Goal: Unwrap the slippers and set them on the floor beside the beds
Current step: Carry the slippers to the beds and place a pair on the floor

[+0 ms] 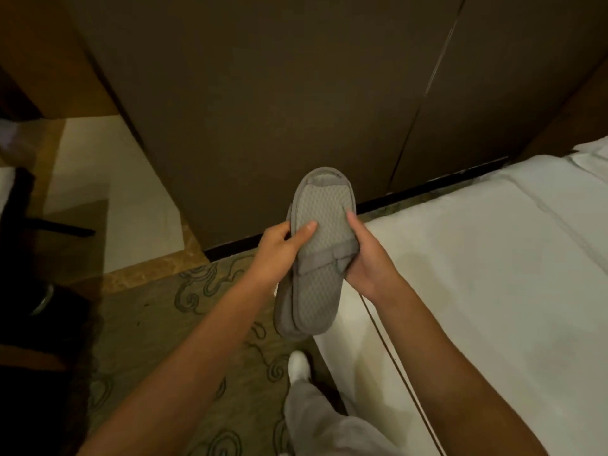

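A pair of grey slippers is stacked one against the other and held in the air above the bed's corner, sole side toward me, toes pointing up. My left hand grips the pair's left edge, thumb pressed on the textured sole. My right hand holds the right edge near the folded strap band. No wrapper is visible on them. The white bed lies at the right, and patterned carpet floor spreads below and to the left.
A dark panelled wall stands straight ahead. Pale tile floor lies at the left beside dark furniture. My leg in grey trousers and a white shoe stand close beside the bed edge.
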`<state>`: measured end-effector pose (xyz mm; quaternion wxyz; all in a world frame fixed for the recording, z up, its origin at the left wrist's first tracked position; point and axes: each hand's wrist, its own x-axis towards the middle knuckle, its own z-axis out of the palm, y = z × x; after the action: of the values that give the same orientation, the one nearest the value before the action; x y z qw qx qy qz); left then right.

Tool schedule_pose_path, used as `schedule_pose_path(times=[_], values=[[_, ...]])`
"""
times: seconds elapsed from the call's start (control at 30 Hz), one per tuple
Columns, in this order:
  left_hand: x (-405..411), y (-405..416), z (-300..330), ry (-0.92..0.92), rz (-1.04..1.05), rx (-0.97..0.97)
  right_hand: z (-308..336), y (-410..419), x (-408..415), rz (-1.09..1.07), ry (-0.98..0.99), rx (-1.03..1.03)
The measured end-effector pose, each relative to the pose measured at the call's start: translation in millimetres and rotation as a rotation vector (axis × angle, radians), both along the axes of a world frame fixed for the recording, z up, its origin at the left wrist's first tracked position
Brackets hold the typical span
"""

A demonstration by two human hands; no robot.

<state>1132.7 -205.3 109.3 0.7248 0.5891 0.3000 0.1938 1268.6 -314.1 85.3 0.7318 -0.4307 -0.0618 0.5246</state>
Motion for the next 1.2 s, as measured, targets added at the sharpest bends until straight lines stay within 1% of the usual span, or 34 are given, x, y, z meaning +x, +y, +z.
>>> schedule_pose_path(times=[0.1,0.23,0.3,0.37,0.43,0.53,0.67,0.77,0.83,0.9,1.03,1.13,1.2], values=[[55.3,69.8,-10.5,-0.039,0.020,-0.158,-15.5,62.7,55.8,-0.067,0.074,0.019],[130.6,149.8,-4.8,-0.055,0.017,-0.241,-26.2,143.2,121.2,-0.169,0.013,-0.050],[166.1,185.4,2.7,-0.067,-0.013,-0.278,-27.6,170.4,144.7,-0.128,-0.008,-0.099],[201.9,215.2,8.2,-0.062,-0.070,-0.327,-32.4,188.2,166.0,-0.084,0.008,-0.106],[240.6,240.2,7.4,-0.028,-0.163,-0.340,-40.0,204.6,191.2,-0.105,-0.007,-0.113],[303.4,272.2,-2.4,0.025,-0.269,-0.331,-50.2,221.5,238.2,-0.267,-0.045,-0.157],[384.2,317.1,-26.7,0.071,-0.353,-0.312,-72.4,230.5,297.9,-0.497,-0.027,-0.156],[441.6,345.3,-51.7,0.125,-0.496,-0.328,-86.0,245.5,334.9,-0.636,-0.042,-0.239],[478.7,359.7,-59.5,0.173,-0.550,-0.336,-91.8,264.2,353.6,-0.758,-0.007,-0.282],[514.9,375.5,-63.9,0.182,-0.572,-0.338,-93.6,288.3,373.4,-0.857,0.027,-0.312],[566.3,394.4,-66.5,0.201,-0.640,-0.316,-90.9,318.3,403.5,-0.988,0.087,-0.374],[601.8,398.4,-69.1,0.229,-0.695,-0.283,-92.5,323.0,427.1,-1.057,0.085,-0.413],[622.1,396.3,-71.3,0.253,-0.734,-0.299,-93.8,321.4,440.6,-1.098,0.099,-0.433]])
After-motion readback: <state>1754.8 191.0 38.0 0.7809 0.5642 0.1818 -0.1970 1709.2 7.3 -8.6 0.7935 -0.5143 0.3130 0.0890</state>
